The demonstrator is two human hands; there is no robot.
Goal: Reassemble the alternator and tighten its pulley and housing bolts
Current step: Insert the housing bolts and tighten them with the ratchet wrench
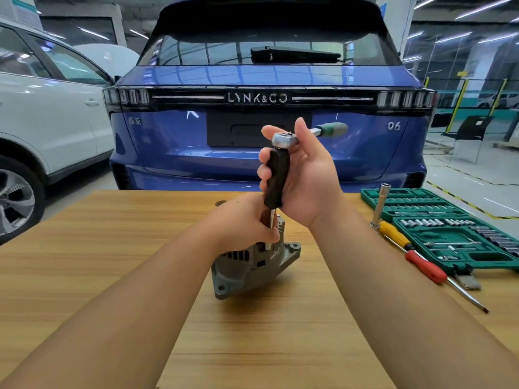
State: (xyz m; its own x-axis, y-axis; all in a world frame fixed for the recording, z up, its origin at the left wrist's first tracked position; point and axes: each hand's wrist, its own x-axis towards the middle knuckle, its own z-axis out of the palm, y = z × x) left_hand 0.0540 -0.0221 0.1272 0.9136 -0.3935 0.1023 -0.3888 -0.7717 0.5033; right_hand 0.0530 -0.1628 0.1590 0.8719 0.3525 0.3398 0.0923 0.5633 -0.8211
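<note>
A grey alternator (247,268) lies tilted on the wooden table (112,248). A black-handled driver (276,181) stands upright over it, its steel shaft reaching down to the housing. On top of the driver sits a ratchet wrench (283,138) whose green grip (332,129) points right. My right hand (303,175) grips the black handle, thumb against the ratchet head. My left hand (247,220) pinches the shaft just above the alternator and hides the pulley end.
An open green socket set (455,234) lies at the table's right edge. Beside it are a yellow-handled and a red-handled screwdriver (427,266) and an upright extension bar (380,203). A blue car (266,94) stands close behind the table, a white car (42,122) to the left.
</note>
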